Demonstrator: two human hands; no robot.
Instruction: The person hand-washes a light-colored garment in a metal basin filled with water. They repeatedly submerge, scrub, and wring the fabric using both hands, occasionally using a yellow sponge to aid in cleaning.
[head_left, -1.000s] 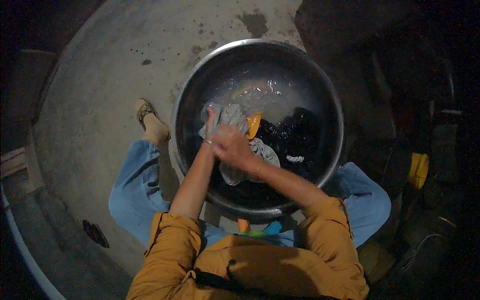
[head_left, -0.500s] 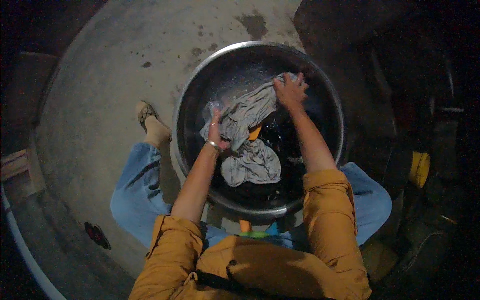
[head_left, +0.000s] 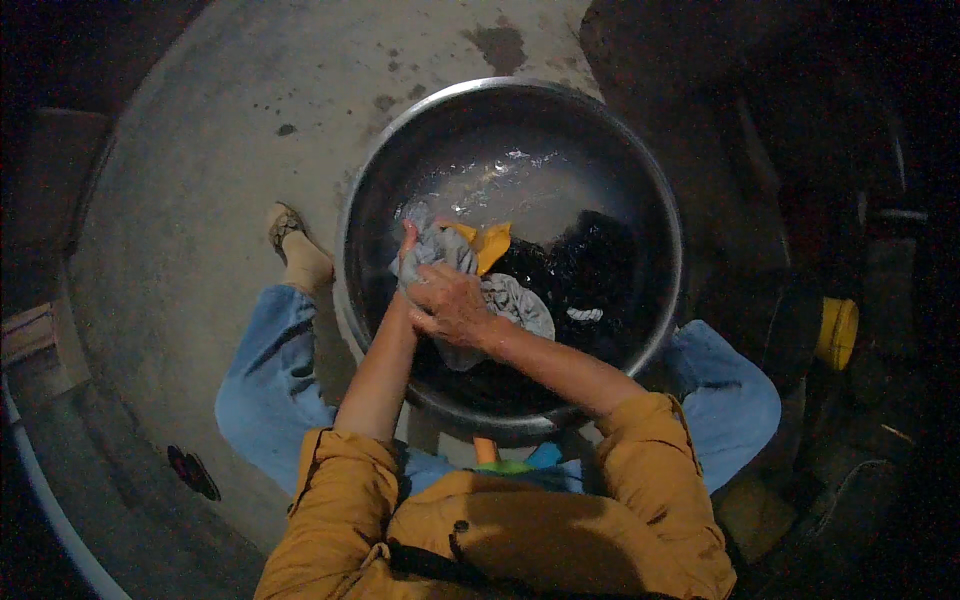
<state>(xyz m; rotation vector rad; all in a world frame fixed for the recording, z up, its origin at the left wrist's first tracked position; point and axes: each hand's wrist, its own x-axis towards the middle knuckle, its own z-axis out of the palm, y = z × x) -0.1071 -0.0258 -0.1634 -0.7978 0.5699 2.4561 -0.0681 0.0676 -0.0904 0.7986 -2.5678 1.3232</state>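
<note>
Wet and bunched up, a grey cloth [head_left: 436, 246] is gripped at the left side of a round metal basin [head_left: 665, 215]. My left hand [head_left: 408, 243] is closed on it, its thumb raised along the cloth and its other fingers mostly hidden. My right hand [head_left: 452, 303] lies across the left wrist area, fingers closed over the cloth's lower part. More grey cloth [head_left: 518, 303] sits crumpled in the water right of my right hand; whether it is a separate piece I cannot tell. An orange-yellow cloth [head_left: 490, 247] lies just beyond it.
A small whitish twisted thing [head_left: 585, 314] shows in the dark water. The basin stands on a concrete floor [head_left: 230, 150] between my bent knees. To the right is a yellow round object [head_left: 837, 333]; a dark red item [head_left: 193, 472] lies on the floor at lower left.
My right hand has come from the basin's far right down to my left hand. The grey cloth, stretched out before, is now bunched together, and more of the orange-yellow cloth shows.
</note>
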